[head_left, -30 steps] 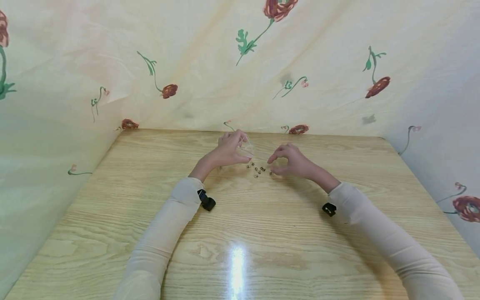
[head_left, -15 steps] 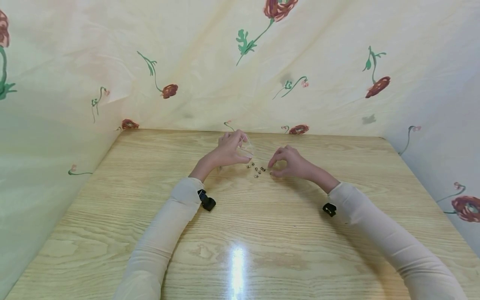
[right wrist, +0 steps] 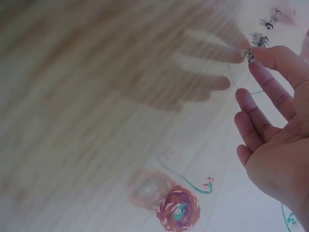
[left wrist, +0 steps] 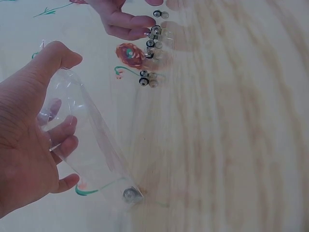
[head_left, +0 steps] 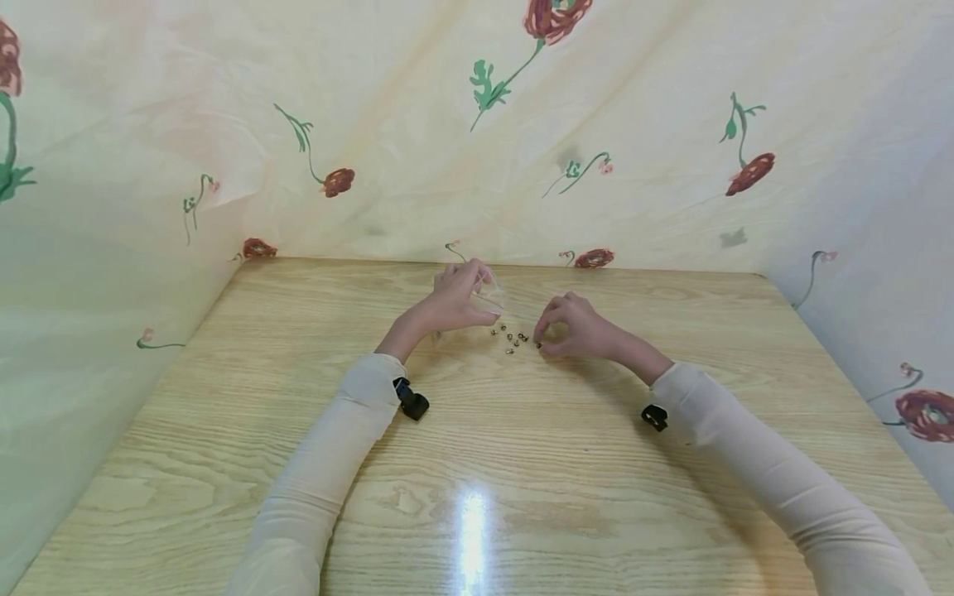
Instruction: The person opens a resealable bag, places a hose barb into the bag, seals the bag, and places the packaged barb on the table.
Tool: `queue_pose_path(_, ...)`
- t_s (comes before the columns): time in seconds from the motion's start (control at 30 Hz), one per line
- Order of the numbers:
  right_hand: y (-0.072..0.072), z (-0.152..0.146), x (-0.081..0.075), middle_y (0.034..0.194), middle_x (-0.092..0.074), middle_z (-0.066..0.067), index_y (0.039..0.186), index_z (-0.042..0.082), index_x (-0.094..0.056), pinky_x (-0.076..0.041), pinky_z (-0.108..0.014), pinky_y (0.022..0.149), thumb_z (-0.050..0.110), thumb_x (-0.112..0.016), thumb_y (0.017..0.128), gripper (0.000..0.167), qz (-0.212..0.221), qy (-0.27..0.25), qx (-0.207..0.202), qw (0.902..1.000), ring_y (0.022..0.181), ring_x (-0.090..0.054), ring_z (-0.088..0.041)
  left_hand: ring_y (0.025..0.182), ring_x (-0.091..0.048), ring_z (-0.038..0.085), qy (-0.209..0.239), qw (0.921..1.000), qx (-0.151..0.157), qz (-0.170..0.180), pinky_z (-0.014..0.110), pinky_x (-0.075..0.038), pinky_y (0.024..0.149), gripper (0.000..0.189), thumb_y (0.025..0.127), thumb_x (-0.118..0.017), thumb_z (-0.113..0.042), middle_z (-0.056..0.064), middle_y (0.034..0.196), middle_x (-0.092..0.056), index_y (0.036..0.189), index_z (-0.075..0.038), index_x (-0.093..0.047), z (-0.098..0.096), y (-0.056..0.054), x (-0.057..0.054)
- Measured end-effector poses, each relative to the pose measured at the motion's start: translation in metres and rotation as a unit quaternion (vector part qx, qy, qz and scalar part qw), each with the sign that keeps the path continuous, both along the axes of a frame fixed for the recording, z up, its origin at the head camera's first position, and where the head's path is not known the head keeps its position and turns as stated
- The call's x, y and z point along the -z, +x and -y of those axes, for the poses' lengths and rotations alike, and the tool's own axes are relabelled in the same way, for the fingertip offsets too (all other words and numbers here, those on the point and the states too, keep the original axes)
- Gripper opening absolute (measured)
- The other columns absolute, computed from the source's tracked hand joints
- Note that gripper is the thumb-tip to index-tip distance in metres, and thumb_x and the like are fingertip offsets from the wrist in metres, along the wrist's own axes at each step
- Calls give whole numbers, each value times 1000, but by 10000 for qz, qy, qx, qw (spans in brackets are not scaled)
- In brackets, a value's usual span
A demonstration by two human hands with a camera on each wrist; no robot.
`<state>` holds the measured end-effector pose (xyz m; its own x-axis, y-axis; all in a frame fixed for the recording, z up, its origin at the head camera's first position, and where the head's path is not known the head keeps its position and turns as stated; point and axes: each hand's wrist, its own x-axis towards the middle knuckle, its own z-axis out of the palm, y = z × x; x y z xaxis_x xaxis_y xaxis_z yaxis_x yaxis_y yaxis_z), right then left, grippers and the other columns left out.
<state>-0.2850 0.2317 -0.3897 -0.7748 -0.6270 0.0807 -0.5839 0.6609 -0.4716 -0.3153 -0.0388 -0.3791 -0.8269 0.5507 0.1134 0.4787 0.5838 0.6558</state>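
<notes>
My left hand (head_left: 455, 301) holds a clear plastic bag (left wrist: 94, 128) above the table, thumb on one side of its mouth and fingers on the other. A small round metal piece (left wrist: 130, 194) shows at the bag's lower corner. To the right, my right hand (head_left: 580, 327) is down at the tabletop. Its thumb and index fingertips pinch another small round silver-and-dark metal piece (right wrist: 251, 58); the other fingers are loosely bent. Several similar metal pieces (head_left: 516, 338) lie scattered between the hands. Their exact kind is too small to tell.
The wood-grain table (head_left: 507, 439) is glossy and reflects a light near its front. Flower-printed cloth (head_left: 417, 124) hangs along the back and both sides. A black strap (head_left: 411, 399) is on the left wrist and another black strap (head_left: 655, 416) on the right.
My right hand has lowered slightly, and its thumb and index finger have drawn together on a metal piece. The left hand and the bag have stayed in place.
</notes>
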Motion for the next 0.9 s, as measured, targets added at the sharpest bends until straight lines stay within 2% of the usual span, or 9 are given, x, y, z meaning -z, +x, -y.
queue_pose_path(0.13,0,0,1,104,-69,-11,91,12,-79,-30,-55,94,6,-80,80,13,-7,41,-5,10000,100,-48,-29,123,-34,31,-5,10000,-28,-29,53,-17,111,60,89,-76,-31,10,114,-48,132,-3,-45,0,0,0)
queue_pose_path(0.3,-1,0,2,102,-70,-8,89,14,-79,-29,-48,89,6,-80,79,13,-76,86,-53,9999,97,-48,-27,122,-34,31,-10,10000,-34,-48,53,-17,111,60,89,-76,-31,10,113,-48,132,-3,-45,0,-1,0)
queue_pose_path(0.5,-1,1,2,102,-70,-8,86,14,-78,-29,-49,89,7,-80,79,11,-47,98,-49,9999,96,-48,-29,122,-34,31,10,10000,-9,-17,53,-17,112,60,89,-76,-31,10,114,-48,132,-3,-45,0,-1,1)
queue_pose_path(0.73,0,1,1,99,-70,-7,83,14,-77,-27,-43,85,6,-80,78,10,-152,117,-113,9998,97,-51,-28,121,-34,30,32,10000,39,15,53,-15,112,59,89,-76,-30,10,114,-48,131,-4,-44,0,-1,1)
queue_pose_path(0.9,-1,1,1,98,-70,-7,83,13,-76,-29,-50,91,6,-79,78,9,-134,140,-172,9997,101,-55,-28,119,-34,30,10,10000,50,-3,53,-16,111,58,89,-76,-31,10,114,-48,131,-5,-44,0,-1,1)
